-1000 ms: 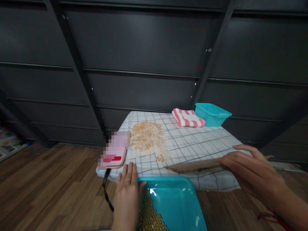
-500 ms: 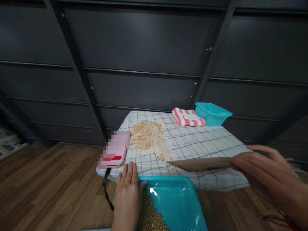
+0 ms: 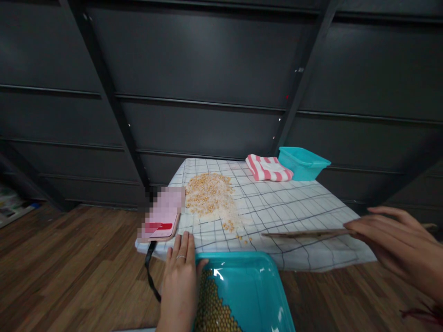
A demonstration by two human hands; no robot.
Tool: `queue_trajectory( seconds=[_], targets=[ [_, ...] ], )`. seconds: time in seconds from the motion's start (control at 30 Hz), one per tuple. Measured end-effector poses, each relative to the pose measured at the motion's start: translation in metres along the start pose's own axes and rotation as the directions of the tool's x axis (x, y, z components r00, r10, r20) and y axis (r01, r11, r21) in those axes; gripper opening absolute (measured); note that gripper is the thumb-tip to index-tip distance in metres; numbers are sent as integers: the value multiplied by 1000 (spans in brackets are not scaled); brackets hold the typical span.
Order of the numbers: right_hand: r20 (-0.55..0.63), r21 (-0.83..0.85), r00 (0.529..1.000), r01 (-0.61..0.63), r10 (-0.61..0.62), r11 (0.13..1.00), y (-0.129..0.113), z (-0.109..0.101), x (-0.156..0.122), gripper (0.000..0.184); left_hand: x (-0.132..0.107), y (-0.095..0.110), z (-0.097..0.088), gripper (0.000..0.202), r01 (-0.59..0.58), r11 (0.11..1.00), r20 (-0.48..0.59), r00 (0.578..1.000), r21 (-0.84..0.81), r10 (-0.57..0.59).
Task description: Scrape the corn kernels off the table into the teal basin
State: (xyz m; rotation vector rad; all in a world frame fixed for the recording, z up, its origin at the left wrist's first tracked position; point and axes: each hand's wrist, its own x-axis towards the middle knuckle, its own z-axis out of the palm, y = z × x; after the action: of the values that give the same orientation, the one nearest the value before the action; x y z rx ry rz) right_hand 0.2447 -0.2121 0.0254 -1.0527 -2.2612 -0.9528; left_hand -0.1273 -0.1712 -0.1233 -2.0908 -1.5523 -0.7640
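Observation:
My left hand point(image 3: 180, 272) lies with fingers stretched forward on the near edge of the tablecloth, its thumb over the left rim of a teal plastic tub point(image 3: 256, 286). Yellowish-brown soybeans point(image 3: 216, 306) fill the left part of that tub. On the right, my right hand point(image 3: 398, 249) grips the end of a thin flat piece of cardboard point(image 3: 304, 234), seen nearly edge-on just over the cloth. Left of the cardboard's tip, a few loose soybeans point(image 3: 228, 226) lie near the edge. Behind them spreads a pile of soybeans mixed with white grains point(image 3: 209, 196), probably rice.
A pink phone point(image 3: 164, 214) with a black strap point(image 3: 149, 272) rests at the table's left edge. At the back right are a folded red-and-white striped towel point(image 3: 269, 168) and a second teal tub point(image 3: 302, 163). Dark panels point(image 3: 207, 55) rise behind the checked tablecloth point(image 3: 294, 203).
My right hand has moved right with the cardboard, pulling its tip away from the loose soybeans and tugging the cloth's near right edge outward. My left hand stays by the tub.

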Motion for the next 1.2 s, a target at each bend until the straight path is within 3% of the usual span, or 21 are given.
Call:
queue_trajectory(
  seconds=[0.1,0.37,0.67,0.83,1.0,1.2],
  targets=[
    [29,-30,995,99,-98,995,3,11,6,31,1,0,-1,41,-5,1000,-1,1000,3,5],
    [55,83,990,125,-130,989,-6,14,6,24,-1,0,2,44,6,1000,13,1000,-6,-6],
    [-2,76,992,130,-130,989,-14,17,27,28,-3,-1,7,44,19,1000,-21,1000,1,-19],
    [31,127,993,109,-114,986,-17,17,24,30,-4,1,8,45,39,998,-18,999,-42,-40],
    [27,57,997,76,-78,995,-18,20,23,31,-4,0,10,44,37,999,-21,999,-13,-38],
    [22,99,991,127,-130,987,-24,18,27,29,-4,1,10,42,30,1000,-32,999,8,-30]
  ],
)
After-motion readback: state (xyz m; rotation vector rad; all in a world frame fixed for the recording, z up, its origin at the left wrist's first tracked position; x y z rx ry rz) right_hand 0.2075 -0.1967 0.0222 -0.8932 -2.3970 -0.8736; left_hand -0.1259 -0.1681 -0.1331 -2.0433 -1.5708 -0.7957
